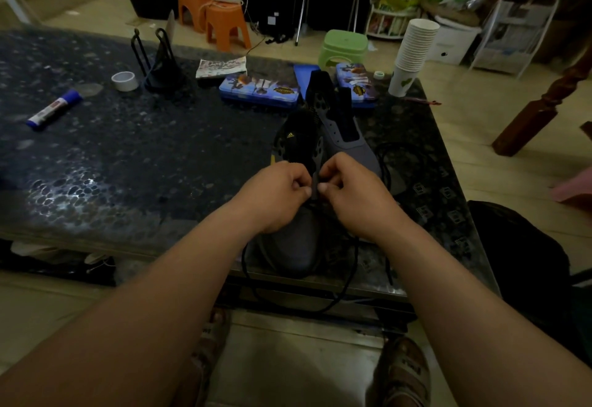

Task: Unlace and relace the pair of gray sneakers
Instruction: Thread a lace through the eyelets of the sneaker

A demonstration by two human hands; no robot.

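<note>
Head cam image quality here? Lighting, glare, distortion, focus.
Head view: dim, underexposed; near sneaker and black lace blend into the dark table; glare patch at image left; wide-angle bending at frame edges; left hand and right hand look sharp.

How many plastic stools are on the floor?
3: one orange plastic stool at the back, a nearer orange plastic stool overlapping it, and a green plastic stool farther right. Others may be hidden.
</note>
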